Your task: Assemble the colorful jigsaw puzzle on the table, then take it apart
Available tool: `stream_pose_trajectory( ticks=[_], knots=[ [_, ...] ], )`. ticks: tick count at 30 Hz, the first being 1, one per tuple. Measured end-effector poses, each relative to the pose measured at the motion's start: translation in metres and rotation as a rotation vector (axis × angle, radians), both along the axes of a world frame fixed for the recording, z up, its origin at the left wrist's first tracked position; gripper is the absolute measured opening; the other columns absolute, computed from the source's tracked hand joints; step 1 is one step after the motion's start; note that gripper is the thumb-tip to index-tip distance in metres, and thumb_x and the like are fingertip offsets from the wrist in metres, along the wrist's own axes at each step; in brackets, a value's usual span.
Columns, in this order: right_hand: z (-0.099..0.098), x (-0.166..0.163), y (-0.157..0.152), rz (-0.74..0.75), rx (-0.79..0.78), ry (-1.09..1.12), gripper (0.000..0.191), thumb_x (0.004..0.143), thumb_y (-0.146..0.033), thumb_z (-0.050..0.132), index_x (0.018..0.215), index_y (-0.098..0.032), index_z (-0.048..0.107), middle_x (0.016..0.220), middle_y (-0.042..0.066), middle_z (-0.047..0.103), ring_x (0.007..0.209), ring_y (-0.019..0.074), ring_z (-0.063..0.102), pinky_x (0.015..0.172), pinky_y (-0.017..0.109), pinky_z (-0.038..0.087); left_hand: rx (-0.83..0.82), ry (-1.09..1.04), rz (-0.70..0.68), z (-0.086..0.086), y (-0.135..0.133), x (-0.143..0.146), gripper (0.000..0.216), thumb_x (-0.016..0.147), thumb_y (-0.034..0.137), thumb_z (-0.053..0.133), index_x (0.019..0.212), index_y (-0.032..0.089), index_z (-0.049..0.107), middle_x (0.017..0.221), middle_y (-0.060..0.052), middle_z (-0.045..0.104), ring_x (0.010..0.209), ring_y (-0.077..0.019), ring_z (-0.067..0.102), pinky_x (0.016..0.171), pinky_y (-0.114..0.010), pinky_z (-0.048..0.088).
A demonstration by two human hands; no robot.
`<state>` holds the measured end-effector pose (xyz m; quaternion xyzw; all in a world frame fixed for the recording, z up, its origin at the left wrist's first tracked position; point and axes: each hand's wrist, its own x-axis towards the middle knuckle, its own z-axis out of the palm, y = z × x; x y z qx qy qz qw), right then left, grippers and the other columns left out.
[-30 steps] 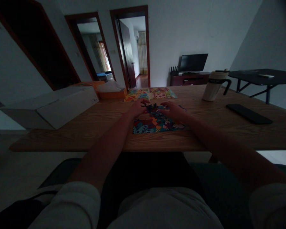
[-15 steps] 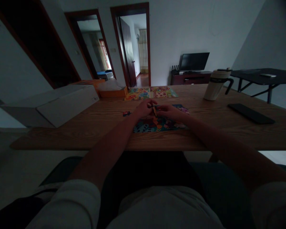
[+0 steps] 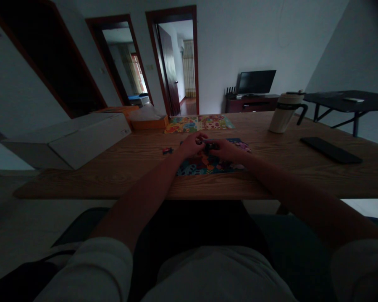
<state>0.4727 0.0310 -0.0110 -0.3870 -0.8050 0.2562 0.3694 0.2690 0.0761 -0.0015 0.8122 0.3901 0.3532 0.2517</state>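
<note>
A colourful, dark-toned jigsaw puzzle lies on the wooden table in front of me, partly covered by my hands. Just above it, a small dark puzzle piece is pinched between my left hand and my right hand. Both hands are closed, their fingertips meeting around the piece. Its printed side is too dim to make out. To the left of the puzzle, apart from it, rests a loose puzzle piece.
Behind the puzzle lie bright picture sheets. On the left are a long white box and an orange tissue box. At the right stand a light mug with a black handle and a flat black object.
The piece between my hands has been turned: a thin yellowish edge showed before, and a dark face shows now. My right fingers have curled in a little. The loose piece is less covered.
</note>
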Motion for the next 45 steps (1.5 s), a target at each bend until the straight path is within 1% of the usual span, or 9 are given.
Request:
stream_pose_trajectory(
  ticks=[6,11,16,21,24,28,35,39,45],
  knots=[
    [-0.002,0.008,0.012,-0.071,-0.123,0.159,0.009,0.081,-0.027,0.07,0.087,-0.022,0.075,0.085,0.002,0.075,0.078,0.0199,0.066,0.078,0.034,0.055,-0.128,0.004,-0.08,0.0,0.002,-0.005,0.032,0.081,0.013,0.075,0.112,0.016,0.068,0.098,-0.007,0.071,0.084,-0.0155,0.068,0.076,-0.028,0.056],
    [-0.001,0.01,0.015,-0.136,-0.107,0.193,0.013,0.076,-0.031,0.078,0.077,-0.022,0.068,0.08,0.004,0.069,0.081,0.0228,0.063,0.076,0.035,0.053,-0.172,-0.015,-0.075,0.002,0.0,-0.004,0.032,0.082,0.014,0.075,0.114,0.015,0.071,0.095,-0.007,0.074,0.084,-0.0171,0.07,0.075,-0.029,0.057],
    [-0.002,0.012,0.018,-0.141,-0.014,0.198,0.013,0.08,-0.035,0.073,0.082,-0.023,0.067,0.084,0.004,0.069,0.083,0.0232,0.063,0.078,0.036,0.053,-0.247,0.064,-0.08,0.01,-0.009,-0.003,0.019,0.085,0.017,0.073,0.105,0.016,0.075,0.098,-0.006,0.076,0.085,-0.0175,0.071,0.072,-0.027,0.056],
    [0.0,0.011,0.011,-0.214,0.108,0.084,0.012,0.082,-0.033,0.072,0.084,-0.023,0.066,0.081,0.004,0.068,0.078,0.0221,0.062,0.077,0.035,0.051,-0.283,0.072,-0.031,0.01,-0.014,-0.002,0.009,0.089,0.021,0.072,0.098,0.019,0.074,0.094,-0.004,0.076,0.076,-0.015,0.07,0.066,-0.025,0.055],
    [0.002,0.007,0.002,-0.215,0.164,-0.011,0.008,0.083,-0.029,0.071,0.086,-0.024,0.066,0.084,0.005,0.069,0.078,0.0228,0.063,0.078,0.035,0.05,-0.328,0.033,0.004,0.006,-0.013,-0.001,0.014,0.09,0.021,0.073,0.103,0.018,0.07,0.094,-0.005,0.076,0.071,-0.0138,0.069,0.064,-0.025,0.054],
    [0.003,0.003,-0.004,-0.315,0.219,-0.11,0.008,0.085,-0.028,0.069,0.087,-0.024,0.063,0.083,0.006,0.069,0.076,0.0242,0.063,0.074,0.035,0.047,-0.34,0.001,0.002,0.003,-0.011,0.001,0.029,0.088,0.024,0.078,0.112,0.017,0.064,0.094,-0.004,0.075,0.066,-0.0128,0.068,0.063,-0.025,0.055],
    [0.004,0.004,-0.005,-0.313,0.384,-0.333,0.015,0.089,-0.022,0.062,0.104,-0.02,0.063,0.099,0.01,0.074,0.088,0.0266,0.067,0.075,0.032,0.045,-0.389,-0.069,-0.072,0.005,-0.01,0.001,0.024,0.091,0.02,0.074,0.113,0.015,0.066,0.097,-0.005,0.074,0.063,-0.0099,0.066,0.063,-0.024,0.055],
    [0.005,0.004,-0.007,-0.328,0.387,-0.405,0.021,0.092,-0.022,0.058,0.112,-0.02,0.062,0.1,0.012,0.075,0.09,0.0281,0.068,0.075,0.033,0.044,-0.379,-0.06,-0.065,0.008,-0.012,0.003,0.019,0.092,0.016,0.07,0.111,0.014,0.068,0.093,-0.004,0.074,0.061,-0.0103,0.066,0.061,-0.024,0.054],
    [0.005,0.003,-0.009,-0.351,0.349,-0.389,0.019,0.093,-0.026,0.056,0.111,-0.02,0.06,0.097,0.012,0.074,0.085,0.0275,0.066,0.07,0.032,0.041,-0.343,-0.014,-0.036,0.01,-0.015,0.003,0.032,0.089,0.014,0.071,0.12,0.013,0.063,0.093,-0.005,0.072,0.064,-0.0111,0.065,0.061,-0.024,0.053]
  ],
)
